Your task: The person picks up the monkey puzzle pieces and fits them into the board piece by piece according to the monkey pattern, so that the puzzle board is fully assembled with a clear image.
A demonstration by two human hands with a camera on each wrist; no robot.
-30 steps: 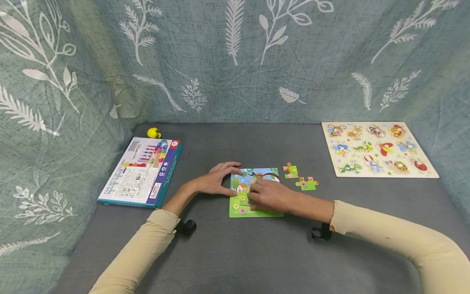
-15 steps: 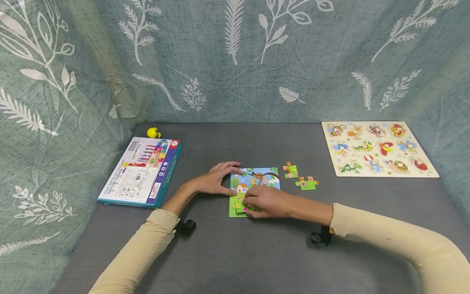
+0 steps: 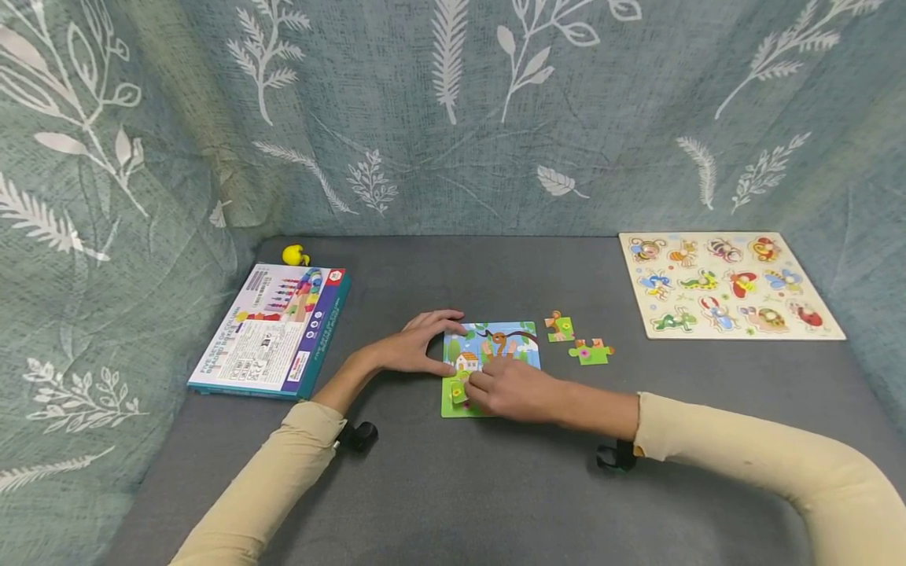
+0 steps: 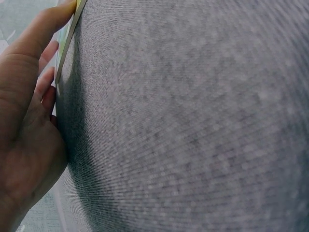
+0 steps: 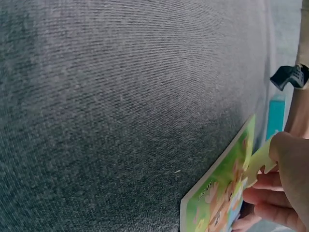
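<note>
A square picture puzzle board (image 3: 448,409) with a house, branch and green field lies mid-table. My right hand (image 3: 517,391) is over its lower part and pinches a green jigsaw piece (image 3: 458,393) with a flower on it. In the right wrist view that piece (image 5: 259,162) is tilted above the board (image 5: 212,193), held between thumb and fingers. My left hand (image 3: 418,350) rests at the board's left edge, thumb and fingers spread; in the left wrist view the thumb touches the edge. The right hand hides the board's lower right.
Two loose jigsaw pieces, one upper (image 3: 560,327) and one lower piece (image 3: 593,352), lie right of the board. A wooden insect puzzle (image 3: 750,336) is at the back right. At left lie a flat toy box (image 3: 262,346) and a small yellow toy (image 3: 294,255). A patterned curtain (image 3: 453,173) hangs behind.
My right hand has moved left and slightly down across the board, carrying the jigsaw piece toward the lower left corner, where it has turned a little. The left hand has stayed put.
</note>
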